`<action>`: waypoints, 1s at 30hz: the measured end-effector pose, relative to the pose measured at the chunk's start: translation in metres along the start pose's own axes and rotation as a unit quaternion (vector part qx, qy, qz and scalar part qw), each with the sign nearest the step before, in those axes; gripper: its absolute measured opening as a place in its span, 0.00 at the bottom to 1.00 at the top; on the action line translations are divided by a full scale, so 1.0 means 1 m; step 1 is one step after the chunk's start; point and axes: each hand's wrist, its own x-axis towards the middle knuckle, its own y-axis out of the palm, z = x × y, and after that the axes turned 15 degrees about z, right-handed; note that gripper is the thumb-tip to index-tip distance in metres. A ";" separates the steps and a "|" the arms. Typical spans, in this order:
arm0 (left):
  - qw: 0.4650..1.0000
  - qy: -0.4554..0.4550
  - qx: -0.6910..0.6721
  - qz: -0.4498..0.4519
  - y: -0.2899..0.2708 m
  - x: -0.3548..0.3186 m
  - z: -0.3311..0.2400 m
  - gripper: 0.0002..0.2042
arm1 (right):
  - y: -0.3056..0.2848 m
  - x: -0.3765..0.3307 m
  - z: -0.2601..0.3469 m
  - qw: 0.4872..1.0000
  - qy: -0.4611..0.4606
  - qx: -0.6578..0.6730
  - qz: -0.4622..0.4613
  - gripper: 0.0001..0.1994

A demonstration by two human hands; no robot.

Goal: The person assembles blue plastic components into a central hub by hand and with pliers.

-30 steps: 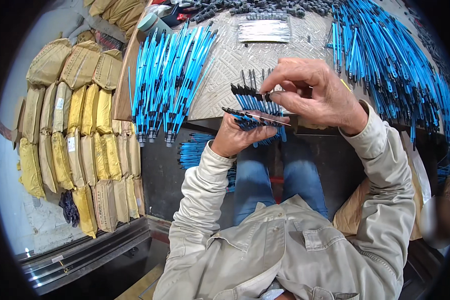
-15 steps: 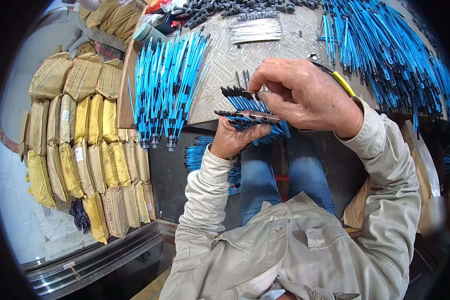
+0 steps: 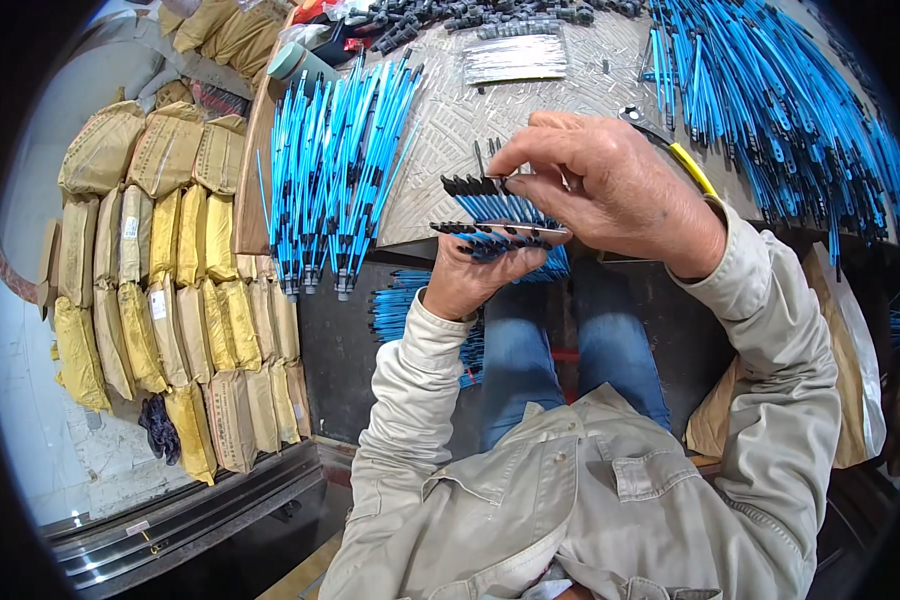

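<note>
Above my lap at the table's front edge, my left hand is closed around a bundle of thin blue rods with black end pieces. The black ends lie in rows, one above the other. Bent over the bundle from the right is my right hand. Its thumb and forefinger are pinched together at the upper row of black ends. Whatever small piece sits between those fingertips is too small to make out. My right palm side and other fingers are partly hidden.
More blue rods lie at the table's left edge, and a large heap at the right. Yellow-handled pliers, a pack of thin silvery strips, black fittings and a green cup are on the table. Wrapped packages are stacked left.
My right fingertips have shifted slightly left along the upper row of black ends. My left hand keeps its hold on the bundle, nearly unmoved.
</note>
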 end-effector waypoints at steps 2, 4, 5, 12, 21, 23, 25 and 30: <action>1.000 0.002 0.008 -0.002 0.000 0.000 0.003 0.12 | -0.003 0.000 0.004 1.000 0.012 -0.012 0.012 0.07; 1.000 0.007 0.022 -0.006 -0.001 -0.001 0.006 0.12 | -0.003 0.001 0.005 1.000 0.018 -0.017 0.018 0.06; 1.000 0.007 0.022 -0.007 -0.002 -0.002 0.008 0.12 | -0.002 0.001 0.006 1.000 0.016 -0.009 0.015 0.06; 0.999 -0.008 0.036 -0.014 0.000 -0.003 0.008 0.11 | 0.003 -0.001 0.006 1.000 0.012 0.017 -0.022 0.04; 0.998 0.018 0.058 0.002 -0.003 -0.004 0.015 0.11 | 0.000 0.000 0.005 1.000 -0.004 -0.008 -0.001 0.05; 0.997 0.056 0.061 -0.002 -0.001 -0.001 0.017 0.10 | 0.003 0.001 0.005 1.000 0.001 0.023 -0.006 0.06; 0.995 0.074 0.062 -0.006 -0.002 -0.001 0.018 0.10 | 0.004 0.001 0.003 1.000 -0.002 0.019 -0.004 0.06; 0.996 0.034 0.082 0.023 -0.007 -0.005 0.020 0.11 | 0.007 0.001 -0.001 1.000 -0.012 -0.002 -0.001 0.07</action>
